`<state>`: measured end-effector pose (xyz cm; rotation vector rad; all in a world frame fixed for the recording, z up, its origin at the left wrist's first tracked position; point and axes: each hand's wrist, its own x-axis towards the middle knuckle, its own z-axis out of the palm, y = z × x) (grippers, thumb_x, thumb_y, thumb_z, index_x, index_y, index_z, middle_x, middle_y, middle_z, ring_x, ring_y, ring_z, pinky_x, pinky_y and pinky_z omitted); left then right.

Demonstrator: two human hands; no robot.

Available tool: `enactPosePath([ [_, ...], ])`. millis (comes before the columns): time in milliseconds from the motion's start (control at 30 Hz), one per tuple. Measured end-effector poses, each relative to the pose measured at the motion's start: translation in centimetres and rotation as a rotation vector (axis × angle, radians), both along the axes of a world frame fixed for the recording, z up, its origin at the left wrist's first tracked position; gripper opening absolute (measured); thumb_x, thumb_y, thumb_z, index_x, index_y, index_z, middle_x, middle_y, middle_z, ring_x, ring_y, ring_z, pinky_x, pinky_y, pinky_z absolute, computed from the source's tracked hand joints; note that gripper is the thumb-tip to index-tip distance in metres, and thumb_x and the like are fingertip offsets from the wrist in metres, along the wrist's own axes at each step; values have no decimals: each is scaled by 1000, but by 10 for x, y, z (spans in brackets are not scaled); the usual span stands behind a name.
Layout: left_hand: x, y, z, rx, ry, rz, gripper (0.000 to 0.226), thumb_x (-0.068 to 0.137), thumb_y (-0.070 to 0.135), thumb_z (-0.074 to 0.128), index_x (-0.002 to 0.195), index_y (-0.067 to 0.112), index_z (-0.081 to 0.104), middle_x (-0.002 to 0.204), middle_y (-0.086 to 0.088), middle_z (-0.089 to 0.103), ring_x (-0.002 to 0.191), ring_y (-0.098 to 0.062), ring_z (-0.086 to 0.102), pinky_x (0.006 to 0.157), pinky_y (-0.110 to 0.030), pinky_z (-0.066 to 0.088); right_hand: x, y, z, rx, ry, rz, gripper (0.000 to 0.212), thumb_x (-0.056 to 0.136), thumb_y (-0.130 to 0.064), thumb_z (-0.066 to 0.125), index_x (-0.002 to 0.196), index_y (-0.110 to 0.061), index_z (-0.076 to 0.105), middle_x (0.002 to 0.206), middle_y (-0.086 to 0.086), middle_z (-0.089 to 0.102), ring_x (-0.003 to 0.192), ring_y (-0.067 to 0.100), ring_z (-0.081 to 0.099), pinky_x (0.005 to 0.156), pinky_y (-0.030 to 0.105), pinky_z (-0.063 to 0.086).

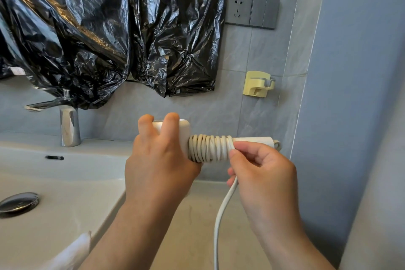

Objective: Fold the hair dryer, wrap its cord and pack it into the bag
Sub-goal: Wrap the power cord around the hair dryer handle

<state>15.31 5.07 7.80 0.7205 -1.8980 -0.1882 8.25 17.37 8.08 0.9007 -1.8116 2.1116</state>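
Note:
A white hair dryer [252,140] is held level above the counter, its handle pointing right. My left hand [157,164] grips the dryer's body at the left, two fingers over its top. Several turns of the white cord [209,148] sit tight around the handle. My right hand [263,171] pinches the cord just right of the coils. The loose end of the cord hangs down from that hand and leaves the frame at the bottom. A white cloth corner [72,250] shows at the lower left; I cannot tell whether it is the bag.
A white sink basin [65,182] with a chrome drain plug [18,204] and a chrome tap [69,125] lies to the left. Black plastic sheeting [109,28] covers the wall above. A grey socket panel [252,11] and a yellow wall holder [257,83] are at the right.

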Motion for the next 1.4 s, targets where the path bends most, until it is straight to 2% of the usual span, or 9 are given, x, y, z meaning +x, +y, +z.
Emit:
enactPosePath([
  [167, 5, -1, 4, -74, -5, 28, 65, 55, 30, 81, 110, 29, 44, 116, -4, 33, 81, -36, 53, 50, -32, 33, 1, 2, 5, -6, -129, 163, 13, 81, -5, 69, 82, -16, 75, 42, 0, 53, 35, 10, 43, 38, 18, 39],
  [367, 6, -8, 5, 64, -2, -10, 70, 56, 46, 82, 108, 34, 37, 119, 0, 34, 78, -32, 54, 58, -34, 39, -5, 8, 12, 64, -86, 326, 22, 83, -1, 64, 91, -19, 74, 69, 27, 64, 44, 13, 43, 39, 20, 37],
  [467, 5, -11, 7, 220, 61, -83, 73, 52, 51, 83, 107, 37, 37, 110, 6, 33, 76, -26, 53, 66, -35, 45, -7, 9, 12, 70, -123, 480, 26, 85, 4, 60, 98, -15, 70, 66, 12, 68, 45, 14, 46, 39, 21, 39],
  [533, 4, -15, 7, 344, 94, -172, 76, 47, 50, 85, 107, 37, 40, 106, 5, 39, 79, -20, 56, 71, -35, 49, -10, 10, 11, 66, -187, 583, 8, 84, -1, 63, 86, -8, 65, 62, 8, 66, 43, 14, 49, 39, 22, 41],
  [667, 1, -17, 4, 630, 157, -515, 70, 43, 36, 92, 98, 35, 49, 99, -1, 61, 77, -15, 64, 60, -30, 53, -21, 14, 11, 49, -379, 797, 19, 71, -7, 72, 65, -12, 54, 53, 6, 56, 39, 12, 48, 33, 20, 39],
  [900, 5, -18, 5, 711, -14, -681, 77, 36, 30, 88, 105, 32, 53, 94, -5, 68, 72, -21, 70, 56, -35, 60, -42, 30, 18, 127, -159, 652, 5, 68, -10, 62, 69, -12, 57, 52, 2, 52, 38, 7, 36, 32, 16, 22],
  [1100, 17, -23, 9, 539, -184, -757, 83, 32, 27, 93, 104, 41, 53, 91, 4, 68, 72, -7, 68, 63, -28, 60, -53, 45, 20, 422, 57, 710, 18, 58, -25, 84, 70, -20, 72, 51, -3, 59, 40, 4, 49, 36, 16, 33],
  [1200, 22, -19, 9, 343, -374, -734, 85, 39, 27, 94, 106, 47, 46, 98, 11, 59, 81, -5, 62, 62, -21, 52, -65, 51, 19, 625, -71, 831, 23, 75, 10, 67, 72, -13, 68, 59, 1, 68, 49, 8, 63, 43, 17, 46],
  [1400, 17, -14, 6, 124, -511, -525, 88, 39, 41, 91, 107, 52, 35, 111, 25, 36, 87, -9, 59, 73, -38, 56, -71, 49, 12, 718, -67, 713, 15, 70, 1, 68, 76, -11, 62, 65, 11, 57, 47, 9, 48, 43, 18, 35],
])
